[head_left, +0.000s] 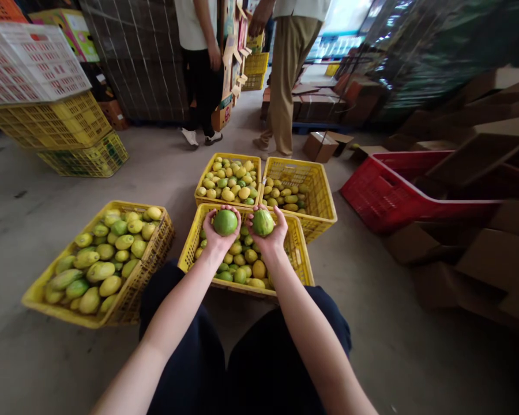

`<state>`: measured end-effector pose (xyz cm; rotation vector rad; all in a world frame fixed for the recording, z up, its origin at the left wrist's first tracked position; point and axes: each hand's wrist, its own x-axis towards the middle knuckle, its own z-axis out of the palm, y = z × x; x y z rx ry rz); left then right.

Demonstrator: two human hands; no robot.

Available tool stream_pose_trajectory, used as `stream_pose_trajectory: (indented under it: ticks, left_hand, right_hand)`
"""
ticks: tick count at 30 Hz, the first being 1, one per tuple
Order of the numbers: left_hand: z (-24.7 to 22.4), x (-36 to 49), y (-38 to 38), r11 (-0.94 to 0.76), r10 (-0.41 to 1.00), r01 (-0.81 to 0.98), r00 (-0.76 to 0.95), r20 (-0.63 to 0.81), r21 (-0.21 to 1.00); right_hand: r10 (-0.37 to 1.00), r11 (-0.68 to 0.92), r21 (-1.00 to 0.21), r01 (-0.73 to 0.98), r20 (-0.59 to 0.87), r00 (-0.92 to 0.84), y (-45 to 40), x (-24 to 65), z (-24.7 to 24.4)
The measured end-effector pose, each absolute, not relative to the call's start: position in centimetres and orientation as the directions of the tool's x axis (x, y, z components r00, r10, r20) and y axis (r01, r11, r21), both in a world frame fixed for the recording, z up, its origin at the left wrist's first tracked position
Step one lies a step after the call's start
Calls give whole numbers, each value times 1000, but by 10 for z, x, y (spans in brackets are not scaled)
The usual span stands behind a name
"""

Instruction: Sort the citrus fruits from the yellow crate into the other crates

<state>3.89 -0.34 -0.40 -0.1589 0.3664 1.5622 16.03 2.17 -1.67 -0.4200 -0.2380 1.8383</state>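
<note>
My left hand is palm up with its fingers curled around a round, smooth green lemon. Beside it, my right hand cups another green lemon, which has paler, yellowish ridges. Both fruits are held apart from each other, above the near yellow crate. Inside that crate lie many green and yellow lemons, partly hidden by my hands and forearms.
A yellow crate full of larger-looking lemons stands at left. Beyond the near crate are a full crate and a part-filled crate. A red crate and cardboard boxes lie right. Two people stand ahead near stacked goods.
</note>
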Motion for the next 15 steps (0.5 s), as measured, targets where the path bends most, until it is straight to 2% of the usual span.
stream_pose_trajectory:
  ticks: [5,9,12,15]
  left_hand:
    - [7,40,-10,68,950,-974,-3,-313,214]
    - [19,38,-17,77,965,-971,16,-262,226]
    - [23,29,-16,49,966,-984,3,-259,171]
    - [21,15,-8,-10,941,-998,-29,-337,58]
  right_hand:
    - [954,-288,-373,-882,-186,-233,21,158,-16]
    - [954,-283,-387,-877,-212,-214,21,155,-16]
    - [941,-315,-418,-852,-257,-222,23,152,-22]
    - [868,-444,-464,-766,-437,-238,25,148,-37]
